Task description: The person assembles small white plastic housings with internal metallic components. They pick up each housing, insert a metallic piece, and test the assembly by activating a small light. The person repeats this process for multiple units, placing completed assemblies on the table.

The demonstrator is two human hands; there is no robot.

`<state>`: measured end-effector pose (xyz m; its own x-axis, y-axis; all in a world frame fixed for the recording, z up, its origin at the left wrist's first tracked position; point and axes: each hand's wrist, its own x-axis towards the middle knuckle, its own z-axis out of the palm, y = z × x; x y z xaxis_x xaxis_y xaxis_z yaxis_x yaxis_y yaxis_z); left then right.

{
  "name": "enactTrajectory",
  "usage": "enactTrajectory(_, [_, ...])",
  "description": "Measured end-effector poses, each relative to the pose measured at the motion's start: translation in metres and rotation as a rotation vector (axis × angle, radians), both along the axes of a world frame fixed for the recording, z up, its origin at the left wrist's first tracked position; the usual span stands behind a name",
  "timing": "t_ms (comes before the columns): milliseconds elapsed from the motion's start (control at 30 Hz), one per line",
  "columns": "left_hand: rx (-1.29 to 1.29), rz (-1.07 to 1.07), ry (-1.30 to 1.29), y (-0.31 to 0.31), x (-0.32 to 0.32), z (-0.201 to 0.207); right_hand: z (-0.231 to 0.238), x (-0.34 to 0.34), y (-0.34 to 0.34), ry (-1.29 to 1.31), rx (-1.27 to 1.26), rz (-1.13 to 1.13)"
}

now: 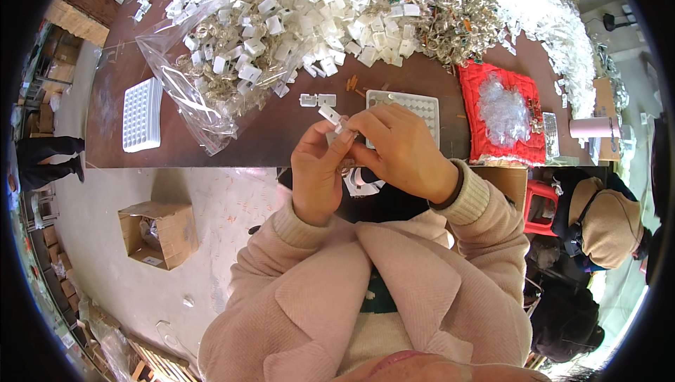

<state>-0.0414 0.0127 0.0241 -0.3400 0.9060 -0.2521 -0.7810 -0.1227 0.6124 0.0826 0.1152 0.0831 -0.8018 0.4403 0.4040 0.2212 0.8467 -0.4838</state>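
Just over the table's front edge, my left hand (314,174) pinches a small white plastic case (328,113) between thumb and fingers. My right hand (411,150) meets it there, its thumb and fingertips closed right beside the case. Whatever the right fingertips grip is hidden by the fingers. Behind my right hand lies a white tray with round pockets (430,115), partly covered by it. Two more small white plastic pieces (318,100) rest on the table beyond my left hand, with a few orange slivers (351,83) near them.
Heaped white plastic pieces (330,2) and metallic clip-like parts (450,13) fill the table's far side. A clear plastic bag (211,118) and stacked white trays (142,115) sit left. Right is a red cloth (485,146) bearing clear plastic bits (503,107). A cardboard box (160,234) stands on the floor.
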Motion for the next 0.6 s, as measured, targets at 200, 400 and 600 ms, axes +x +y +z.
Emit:
enactTrajectory(200, [-0.039,-0.06,0.031,-0.006,-0.003,0.002,-0.001,-0.011,0.078,0.126,0.228,-0.25])
enactTrajectory(400, [-0.021,-0.071,0.001,-0.008,-0.008,0.005,-0.017,-0.037,0.136,-0.147,0.555,-0.363])
enactTrajectory(600, [-0.026,-0.089,0.01,-0.01,-0.01,0.004,-0.01,0.021,0.127,0.335,0.127,-0.33])
